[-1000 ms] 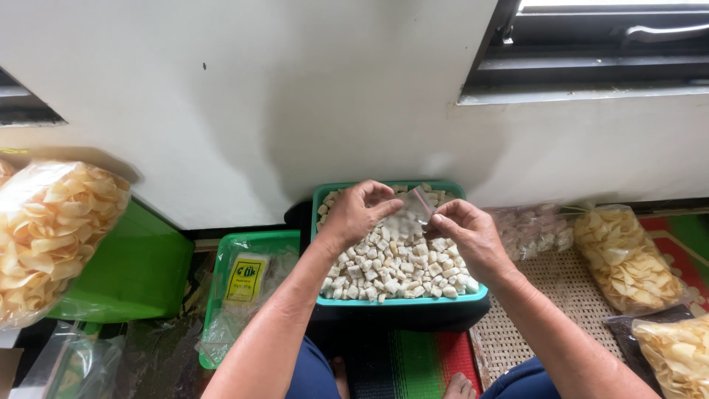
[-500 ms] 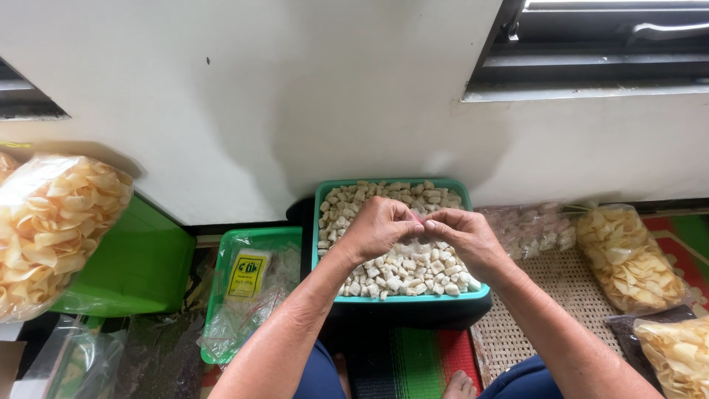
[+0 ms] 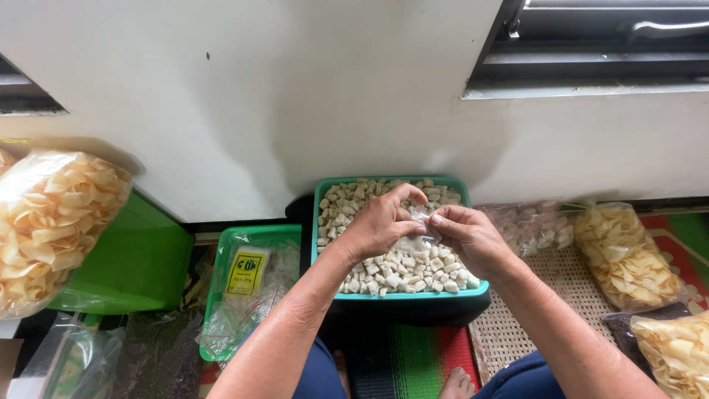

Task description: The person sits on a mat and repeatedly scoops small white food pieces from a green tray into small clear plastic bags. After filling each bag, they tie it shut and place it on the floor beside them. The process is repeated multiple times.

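Bag (image 3: pixel 422 229) upright between both hands' fingertips

We're up against a plain white wall (image 3: pixel 295 89) with a few scuffs, soft daylight all over. A dark-framed window (image 3: pixel 598 44) sits top right, another dark opening (image 3: pixel 22 92) at left. Down on the floor we've got a striped green-red mat (image 3: pixel 399 362) and a woven mat (image 3: pixel 517 310).

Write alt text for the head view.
Left hand and right hand pinch a small clear bag between them above a teal tray of pale snack pieces. Bags of chips lie at both sides.
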